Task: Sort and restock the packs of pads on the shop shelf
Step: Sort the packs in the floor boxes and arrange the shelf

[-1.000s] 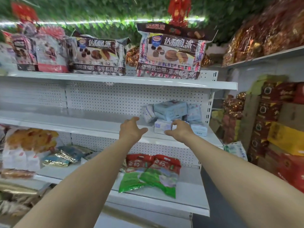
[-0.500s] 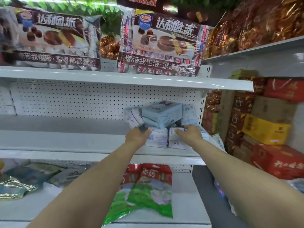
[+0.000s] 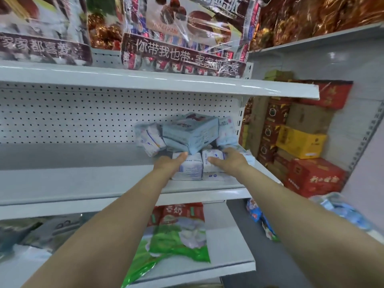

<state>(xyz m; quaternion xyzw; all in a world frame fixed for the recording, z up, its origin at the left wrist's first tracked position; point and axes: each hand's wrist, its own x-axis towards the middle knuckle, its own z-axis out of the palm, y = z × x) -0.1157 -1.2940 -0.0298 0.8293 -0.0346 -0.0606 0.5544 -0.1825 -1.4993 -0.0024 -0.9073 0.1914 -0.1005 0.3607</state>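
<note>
Pale blue and white packs of pads lie in a loose heap at the right end of the middle shelf (image 3: pixel 83 183). A large light-blue pack (image 3: pixel 191 132) sits on top, with smaller packs leaning at its left (image 3: pixel 148 137) and right (image 3: pixel 227 132). Two white packs stand side by side at the front. My left hand (image 3: pixel 169 162) grips the left front pack (image 3: pixel 190 169) from its left side, thumb on top. My right hand (image 3: pixel 228 160) holds the right front pack (image 3: pixel 214 171), fingers curled over its top.
Big boxes of chocolate pies (image 3: pixel 182 38) stand on the shelf above. Red-and-green bags (image 3: pixel 180 231) lie on the shelf below. Stacked red and yellow cartons (image 3: pixel 301 142) fill the floor to the right. The left part of the middle shelf is bare.
The camera has moved closer to the shelf. Both hands reached forward from the shelf edge and closed on the two front packs.
</note>
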